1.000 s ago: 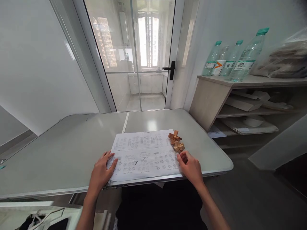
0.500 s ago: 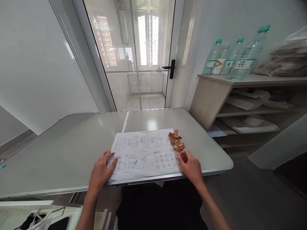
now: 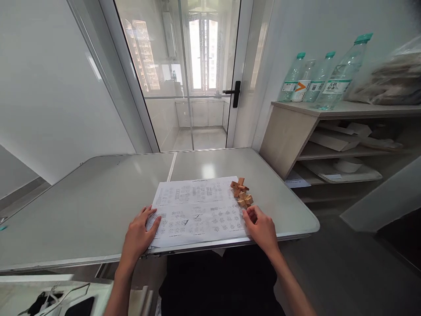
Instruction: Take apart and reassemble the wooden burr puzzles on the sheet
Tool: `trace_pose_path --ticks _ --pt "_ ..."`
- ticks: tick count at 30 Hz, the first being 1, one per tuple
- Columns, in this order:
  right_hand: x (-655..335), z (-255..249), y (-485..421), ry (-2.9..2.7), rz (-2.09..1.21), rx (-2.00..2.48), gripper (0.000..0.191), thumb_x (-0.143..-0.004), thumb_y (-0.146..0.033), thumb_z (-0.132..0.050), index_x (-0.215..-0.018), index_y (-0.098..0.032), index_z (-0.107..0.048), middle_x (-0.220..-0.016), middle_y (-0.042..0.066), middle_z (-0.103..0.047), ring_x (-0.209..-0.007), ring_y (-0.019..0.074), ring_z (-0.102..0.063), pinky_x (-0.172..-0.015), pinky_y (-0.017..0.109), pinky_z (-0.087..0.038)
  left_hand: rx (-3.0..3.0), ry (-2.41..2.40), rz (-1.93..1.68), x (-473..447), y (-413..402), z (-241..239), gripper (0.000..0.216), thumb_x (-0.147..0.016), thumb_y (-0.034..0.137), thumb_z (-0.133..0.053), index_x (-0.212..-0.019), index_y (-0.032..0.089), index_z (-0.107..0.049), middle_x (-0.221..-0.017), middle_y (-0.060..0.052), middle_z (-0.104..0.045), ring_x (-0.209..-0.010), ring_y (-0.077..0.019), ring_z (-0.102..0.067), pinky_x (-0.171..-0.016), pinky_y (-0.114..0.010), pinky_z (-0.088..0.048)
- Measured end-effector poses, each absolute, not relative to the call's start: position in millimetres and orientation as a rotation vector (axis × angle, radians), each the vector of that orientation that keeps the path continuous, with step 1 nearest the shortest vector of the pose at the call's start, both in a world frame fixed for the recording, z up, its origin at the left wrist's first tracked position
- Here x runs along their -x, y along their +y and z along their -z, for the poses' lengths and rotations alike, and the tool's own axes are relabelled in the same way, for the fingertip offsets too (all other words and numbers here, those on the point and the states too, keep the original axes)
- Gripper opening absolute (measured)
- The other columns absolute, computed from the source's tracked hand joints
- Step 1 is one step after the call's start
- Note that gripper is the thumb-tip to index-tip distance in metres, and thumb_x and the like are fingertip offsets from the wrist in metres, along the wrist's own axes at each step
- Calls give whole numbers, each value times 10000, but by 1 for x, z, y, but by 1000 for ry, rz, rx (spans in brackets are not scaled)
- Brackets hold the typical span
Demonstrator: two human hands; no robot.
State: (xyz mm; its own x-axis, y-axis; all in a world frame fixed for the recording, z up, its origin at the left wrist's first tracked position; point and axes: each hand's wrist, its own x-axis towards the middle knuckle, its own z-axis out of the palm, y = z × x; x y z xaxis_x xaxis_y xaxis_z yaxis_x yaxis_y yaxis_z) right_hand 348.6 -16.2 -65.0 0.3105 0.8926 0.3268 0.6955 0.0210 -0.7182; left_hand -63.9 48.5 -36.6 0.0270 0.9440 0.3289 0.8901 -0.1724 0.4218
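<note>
A printed sheet of paper [image 3: 197, 213], covered in rows of small line diagrams and with a fold across it, lies on the table. My left hand [image 3: 141, 228] rests at its left edge, thumb on the paper and fingers stretched out. At the right edge, my right hand [image 3: 261, 228] has curled fingers, with thumb and forefinger close together at the paper's border. Just beyond that hand sits a light wooden interlocking puzzle [image 3: 245, 200]. Behind it, touching or nearly so, is a darker brown wooden puzzle [image 3: 239, 186] with crossed bars.
The pale table [image 3: 98, 210] has a seam across it and a metal rim. To the right stands a shelf unit [image 3: 292, 131] with several plastic bottles [image 3: 342, 74] and a plastic bag [image 3: 391, 79] on top. A glass door [image 3: 194, 118] is behind the table.
</note>
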Motion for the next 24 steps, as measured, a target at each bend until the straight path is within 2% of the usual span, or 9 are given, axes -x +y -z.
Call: trace_pose_path --ticks 12,15,19,21,24 --pt "-350 63 -17 -1329 -407 1634 352 -944 -575 -574 -835 -241 -604 -731 15 -701 -644 207 -643 -655 299 -455 -2152 1958 -809 64 48 37 569 -938 593 -474 -1283 186 -671 -1514 -128 -588 -1477 -342 -461 -1190 -523 -408" --pt "-355 59 -14 -1177 -542 1511 413 -891 -640 -631 -826 -233 -603 -675 -10 -642 -592 179 -582 -612 282 -468 -2144 1969 -806 63 47 36 569 -934 596 -476 -1282 191 -672 -1515 -121 -588 -1477 -344 -461 -1183 -520 -422" --pt "-368 50 -3 -1110 -580 1460 446 -907 -670 -590 -853 -227 -577 -635 -32 -588 -545 161 -542 -544 267 -471 -2165 1938 -814 63 46 35 569 -942 586 -470 -1277 175 -674 -1496 -130 -605 -1479 -336 -461 -1198 -511 -409" --pt "-374 44 5 -1099 -535 1474 439 -925 -655 -565 -882 -218 -581 -680 -13 -613 -576 165 -562 -566 272 -488 -2169 1935 -824 63 46 36 565 -946 584 -468 -1279 176 -675 -1487 -133 -613 -1476 -334 -466 -1200 -510 -405" --pt "-384 36 22 -1116 -419 1533 386 -921 -587 -585 -929 -202 -611 -841 50 -682 -734 199 -637 -672 303 -522 -2167 1956 -839 63 46 37 560 -942 582 -474 -1278 183 -678 -1479 -133 -620 -1472 -340 -469 -1193 -516 -412"
